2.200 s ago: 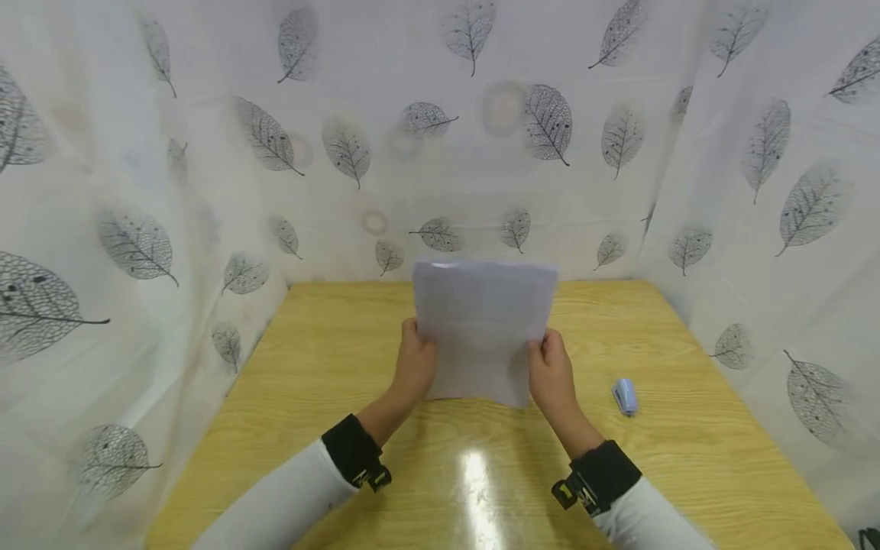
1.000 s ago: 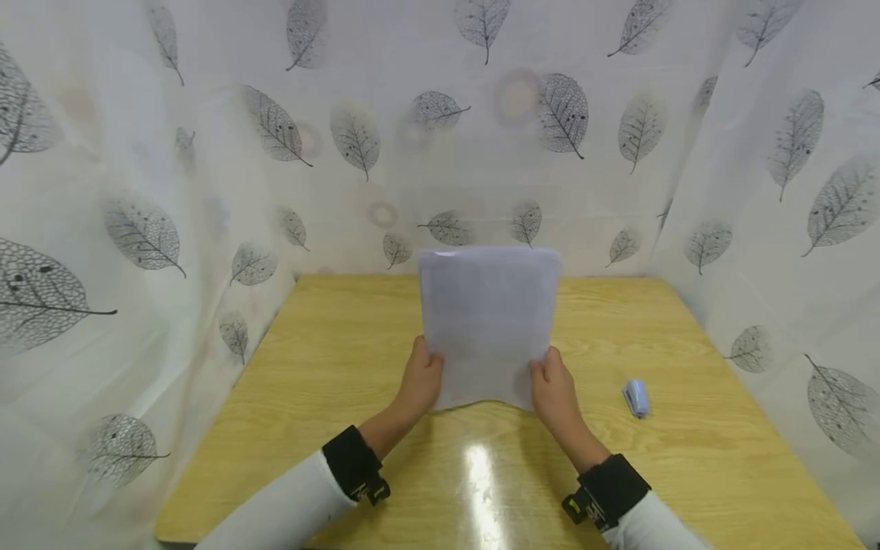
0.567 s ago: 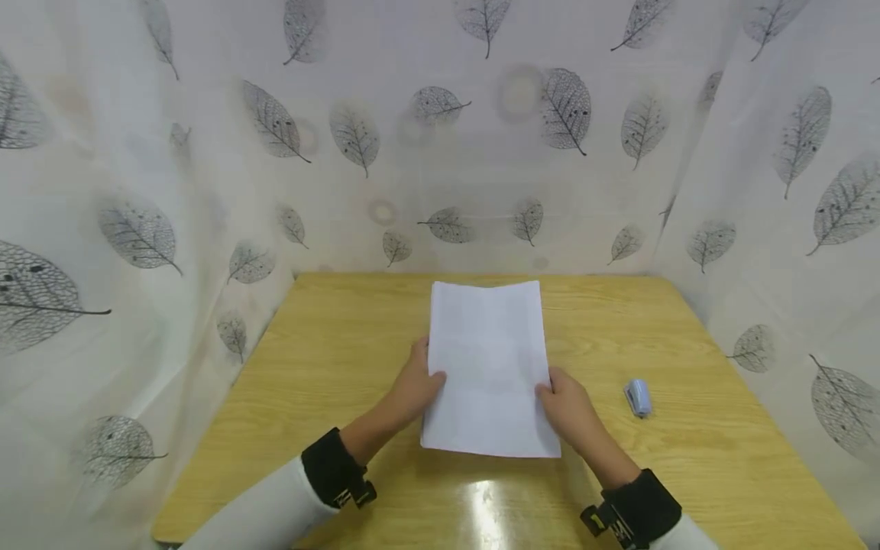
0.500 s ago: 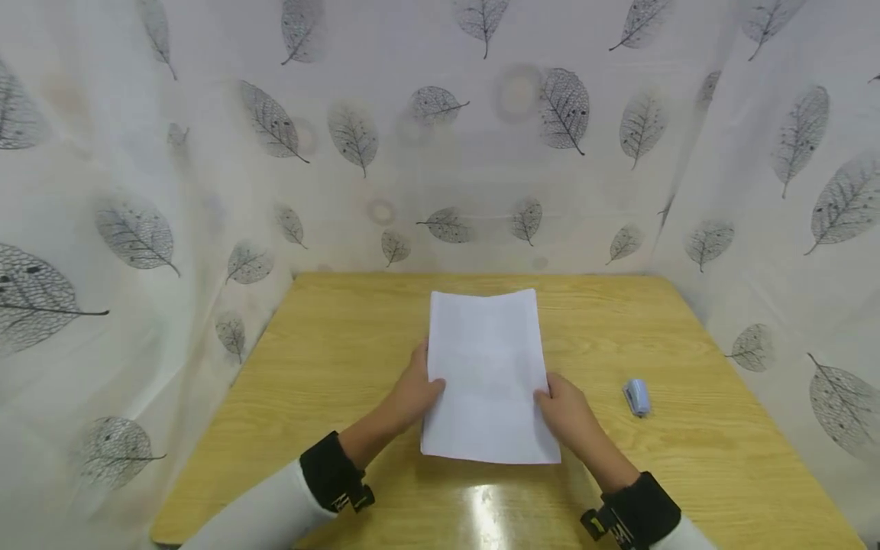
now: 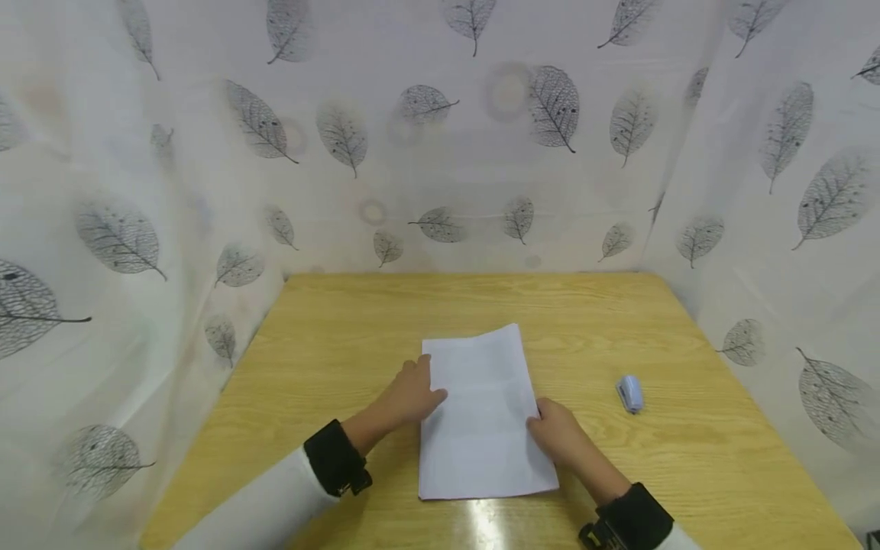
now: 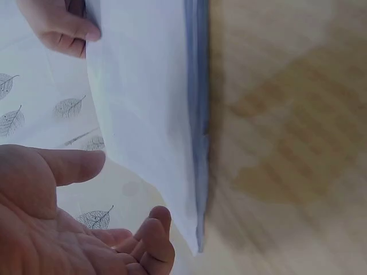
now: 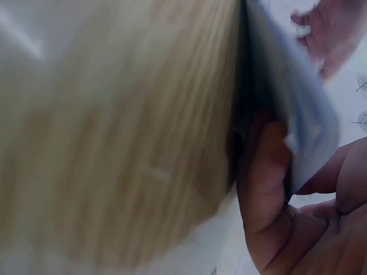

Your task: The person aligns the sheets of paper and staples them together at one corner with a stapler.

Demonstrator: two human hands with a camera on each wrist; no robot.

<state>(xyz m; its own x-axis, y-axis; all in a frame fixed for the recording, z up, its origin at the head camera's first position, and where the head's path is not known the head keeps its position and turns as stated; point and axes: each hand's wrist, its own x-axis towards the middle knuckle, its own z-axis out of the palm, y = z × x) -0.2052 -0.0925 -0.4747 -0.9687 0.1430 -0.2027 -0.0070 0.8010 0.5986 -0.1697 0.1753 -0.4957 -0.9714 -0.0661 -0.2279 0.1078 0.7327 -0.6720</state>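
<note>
The right hand (image 5: pixel 560 435) is pinching the white paper stack (image 5: pixel 481 435) by its right edge, thumb on top. The left hand (image 5: pixel 409 393), unclenched, is extending its thumb with fingers loosely bent beside the opposite edge. Between them the stack is curving, right side off the table (image 5: pixel 344 321). Beyond the right hand, a blue stapler (image 5: pixel 629 394) is lying.

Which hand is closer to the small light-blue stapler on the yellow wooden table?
Right. The right hand grips the edge of the white rectangular paper stack, left of the stapler and slightly nearer the person. The left hand is farther away, at the stack's opposite edge.
</note>
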